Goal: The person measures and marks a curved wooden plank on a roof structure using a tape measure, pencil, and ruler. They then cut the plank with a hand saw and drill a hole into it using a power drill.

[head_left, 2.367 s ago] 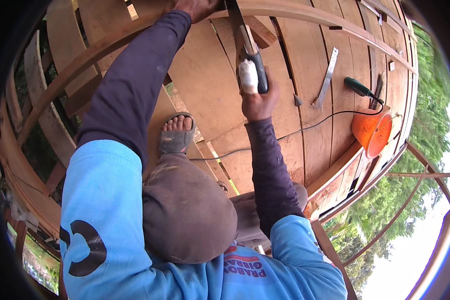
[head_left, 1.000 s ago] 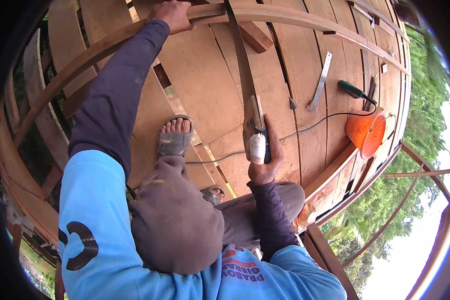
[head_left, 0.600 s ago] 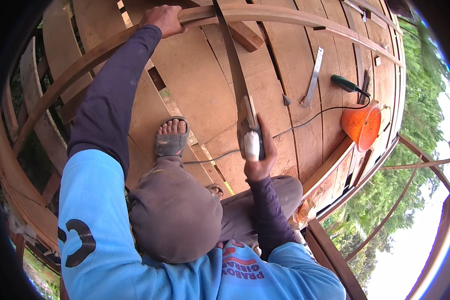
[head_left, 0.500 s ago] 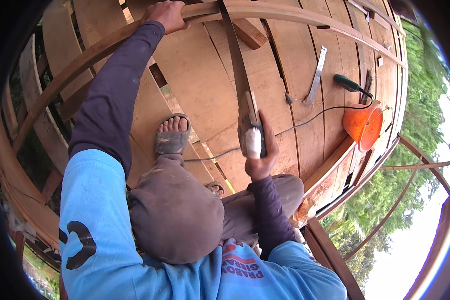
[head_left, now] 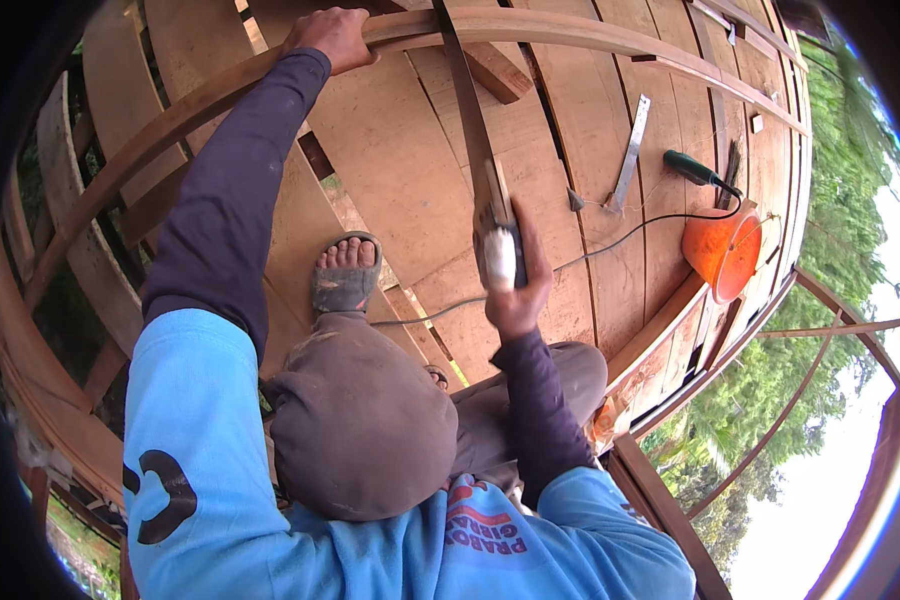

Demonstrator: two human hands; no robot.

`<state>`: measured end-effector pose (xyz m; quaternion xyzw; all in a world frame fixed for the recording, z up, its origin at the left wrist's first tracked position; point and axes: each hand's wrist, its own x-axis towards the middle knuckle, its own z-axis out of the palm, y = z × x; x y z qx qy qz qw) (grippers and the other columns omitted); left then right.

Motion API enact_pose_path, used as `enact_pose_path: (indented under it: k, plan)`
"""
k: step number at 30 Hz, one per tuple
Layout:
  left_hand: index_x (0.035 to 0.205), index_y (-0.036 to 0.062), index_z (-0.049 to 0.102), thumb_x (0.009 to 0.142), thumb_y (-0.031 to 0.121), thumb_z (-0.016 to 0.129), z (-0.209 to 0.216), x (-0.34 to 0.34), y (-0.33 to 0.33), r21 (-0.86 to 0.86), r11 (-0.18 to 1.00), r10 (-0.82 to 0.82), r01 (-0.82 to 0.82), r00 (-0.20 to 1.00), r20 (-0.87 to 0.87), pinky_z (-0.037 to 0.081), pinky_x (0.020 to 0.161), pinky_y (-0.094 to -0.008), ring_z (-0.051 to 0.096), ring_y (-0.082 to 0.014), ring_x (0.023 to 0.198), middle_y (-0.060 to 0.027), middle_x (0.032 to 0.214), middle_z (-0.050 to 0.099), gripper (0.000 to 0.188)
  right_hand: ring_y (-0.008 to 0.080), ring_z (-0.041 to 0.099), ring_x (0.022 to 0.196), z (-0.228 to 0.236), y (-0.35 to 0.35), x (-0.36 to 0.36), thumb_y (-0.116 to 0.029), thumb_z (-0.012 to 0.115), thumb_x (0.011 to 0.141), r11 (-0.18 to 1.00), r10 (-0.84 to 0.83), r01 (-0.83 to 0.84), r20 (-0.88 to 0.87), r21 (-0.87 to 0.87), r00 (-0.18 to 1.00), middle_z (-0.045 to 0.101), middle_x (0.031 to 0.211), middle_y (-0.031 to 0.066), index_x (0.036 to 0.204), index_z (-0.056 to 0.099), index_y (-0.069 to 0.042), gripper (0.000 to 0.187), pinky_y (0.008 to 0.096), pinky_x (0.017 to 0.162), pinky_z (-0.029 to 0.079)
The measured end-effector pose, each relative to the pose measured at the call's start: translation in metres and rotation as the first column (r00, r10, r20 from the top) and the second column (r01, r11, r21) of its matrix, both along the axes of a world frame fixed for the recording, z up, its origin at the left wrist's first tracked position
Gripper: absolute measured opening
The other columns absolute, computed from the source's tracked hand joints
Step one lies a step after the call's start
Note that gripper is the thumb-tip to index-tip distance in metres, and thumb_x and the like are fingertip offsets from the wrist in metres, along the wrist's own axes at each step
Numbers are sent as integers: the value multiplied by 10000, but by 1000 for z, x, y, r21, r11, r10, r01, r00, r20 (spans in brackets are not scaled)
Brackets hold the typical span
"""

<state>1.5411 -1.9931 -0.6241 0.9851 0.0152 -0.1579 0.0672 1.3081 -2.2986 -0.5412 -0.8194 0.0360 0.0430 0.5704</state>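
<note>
My left hand [head_left: 328,40] is wrapped over a long wooden beam [head_left: 560,28] that runs across the far part of the floor. The fisheye view makes the beam look curved. In my right hand [head_left: 523,298] is a handsaw [head_left: 470,118], gripped by its handle, which has a white wrapping. The saw's long blade points away from me, and its far part meets the beam to the right of my left hand. Below the beam there, a short wooden block [head_left: 500,74] lies on the boards. How deep the blade sits in the wood cannot be made out.
Gaps run between the floor planks [head_left: 390,170]. To the right lie a metal square [head_left: 630,152], a small dark pointed piece [head_left: 575,199] and a green-handled corded tool [head_left: 692,167]. Its cable [head_left: 610,248] crosses toward my sandalled foot [head_left: 347,272]. An orange bucket [head_left: 710,248] is near the right edge.
My right hand and the saw have slid a little forward, away from me, along the blade's line. My left hand stays on the beam.
</note>
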Motion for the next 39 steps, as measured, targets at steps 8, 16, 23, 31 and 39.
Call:
enact_pose_path:
  k: [8, 16, 23, 31, 39]
  plan:
    - [1205, 137, 685, 799, 478, 795, -3, -9, 4, 15, 1000, -27, 26, 1000, 7, 563, 965, -481, 704, -346, 1104, -143, 1159, 743, 542, 238, 693, 1099, -8, 24, 49, -226, 681, 973, 997, 78, -79, 57, 3, 995, 708, 1205, 212, 1430, 545, 29, 541, 349, 953, 530]
    - [1166, 127, 692, 791, 484, 793, 1, 2, -5, -13, 1000, -17, 18, 998, 65, 568, 946, -496, 709, -346, 1089, -140, 1137, 750, 528, 222, 676, 1132, -30, 35, 85, -241, 697, 977, 997, 10, -20, 138, 76, 990, 712, 1224, 193, 1441, 551, 5, 545, 330, 965, 525]
    - [1167, 142, 696, 781, 494, 802, -1, 7, 15, -17, 1000, -6, 7, 999, 38, 566, 954, -495, 708, -336, 1099, -125, 1165, 747, 533, 241, 683, 1134, -2, -2, 5, -224, 675, 986, 999, 40, -39, -74, 22, 996, 694, 1246, 216, 1461, 514, 41, 567, 377, 1000, 517]
    - [1188, 155, 696, 772, 493, 809, -5, 14, -11, -10, 1000, -8, 8, 997, 77, 565, 960, -485, 712, -336, 1094, -121, 1156, 752, 548, 259, 714, 1045, -55, 44, 124, -235, 695, 966, 999, 40, -45, 333, 7, 942, 714, 1181, 202, 1427, 545, -4, 537, 344, 899, 541]
    - [1147, 147, 692, 785, 489, 804, -3, 9, 10, -2, 1000, 3, -3, 1000, 23, 554, 971, -483, 709, -331, 1103, -125, 1142, 751, 511, 234, 710, 1083, 12, -31, -54, -220, 693, 973, 997, 19, -23, -69, -67, 997, 722, 1191, 190, 1465, 518, 23, 576, 362, 978, 532]
